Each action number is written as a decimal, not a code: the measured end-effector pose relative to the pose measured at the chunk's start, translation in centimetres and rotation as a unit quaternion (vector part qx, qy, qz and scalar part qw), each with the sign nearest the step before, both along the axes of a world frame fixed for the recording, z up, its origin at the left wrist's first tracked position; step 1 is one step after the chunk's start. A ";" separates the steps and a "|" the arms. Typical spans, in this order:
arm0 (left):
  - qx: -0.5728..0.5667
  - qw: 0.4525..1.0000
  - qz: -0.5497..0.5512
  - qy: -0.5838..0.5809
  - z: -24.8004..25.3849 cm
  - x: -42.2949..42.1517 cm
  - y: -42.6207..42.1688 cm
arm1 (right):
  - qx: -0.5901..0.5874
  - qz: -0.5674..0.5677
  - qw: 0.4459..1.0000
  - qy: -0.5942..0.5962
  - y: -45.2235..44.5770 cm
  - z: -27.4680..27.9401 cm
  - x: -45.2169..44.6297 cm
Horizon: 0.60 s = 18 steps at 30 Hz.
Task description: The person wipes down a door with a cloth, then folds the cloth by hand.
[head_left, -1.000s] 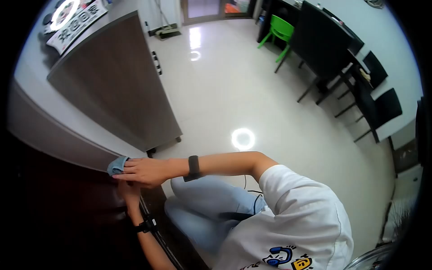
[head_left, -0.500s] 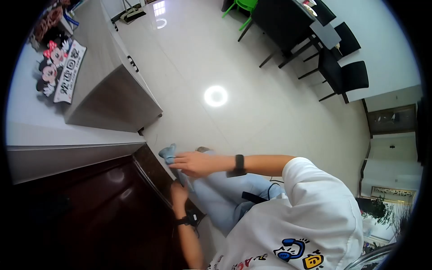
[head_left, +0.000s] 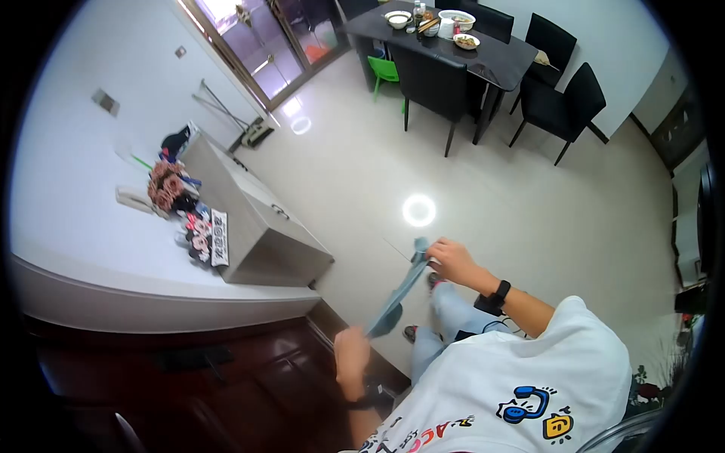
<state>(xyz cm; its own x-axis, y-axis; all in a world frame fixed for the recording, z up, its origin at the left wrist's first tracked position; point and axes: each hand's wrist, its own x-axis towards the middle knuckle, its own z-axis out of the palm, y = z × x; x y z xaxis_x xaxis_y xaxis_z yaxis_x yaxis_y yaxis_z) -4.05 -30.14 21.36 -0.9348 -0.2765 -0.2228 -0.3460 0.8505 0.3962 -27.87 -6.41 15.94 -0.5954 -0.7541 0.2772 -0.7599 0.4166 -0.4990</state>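
A long strip of blue-grey cloth is drawn out at a slant between my two hands, with a darker flap hanging low on it. At its upper end, my right hand pinches it, with a black band on that wrist. My left hand is closed at the lower end, its fingers slightly blurred. Below the cloth are my shoes and light blue trouser legs. The exact kind of the cloth item cannot be made out.
A dark red door is close on my left. Past it stands a grey cabinet with a cartoon sign and flowers. Ahead are a dining table with dishes, black chairs and a green chair.
The view has tilted up, showing more of the room. My hands have moved apart, and the bunched cloth is now stretched between them. My right hand's straight fingers have closed on it.
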 end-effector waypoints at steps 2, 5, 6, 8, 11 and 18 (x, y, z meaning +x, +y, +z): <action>-0.023 0.995 -0.038 0.088 4.7 -2.8 1.8 | -0.005 -0.072 0.997 0.015 2.7 -0.3 -1.5; -0.018 0.991 -0.070 0.116 8.8 -7.0 5.4 | -0.008 -0.156 0.988 -0.010 5.6 -0.8 -4.4; -0.014 0.991 -0.076 0.110 9.6 -8.5 7.2 | -0.008 -0.172 0.985 -0.022 6.8 -0.7 -5.6; -0.001 0.993 -0.100 0.066 9.9 -11.6 10.0 | -0.006 -0.203 0.979 -0.028 10.2 -0.5 -8.7; 0.031 0.992 -0.111 -0.058 10.1 -17.0 14.7 | -0.020 -0.234 0.969 -0.071 18.2 -0.1 -13.5; 0.042 0.972 -0.226 -0.045 13.0 -29.7 23.9 | -0.016 -0.271 0.957 -0.106 36.0 7.0 -20.7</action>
<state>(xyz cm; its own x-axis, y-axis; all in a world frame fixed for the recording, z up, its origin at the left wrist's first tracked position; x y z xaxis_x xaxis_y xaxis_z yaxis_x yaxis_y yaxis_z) -33.73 -6.27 34.34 -0.9325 0.1805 -0.3128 0.0189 0.8894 0.4568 -48.57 29.59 22.92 -0.9418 -0.3122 0.1245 -0.3171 0.7025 -0.6371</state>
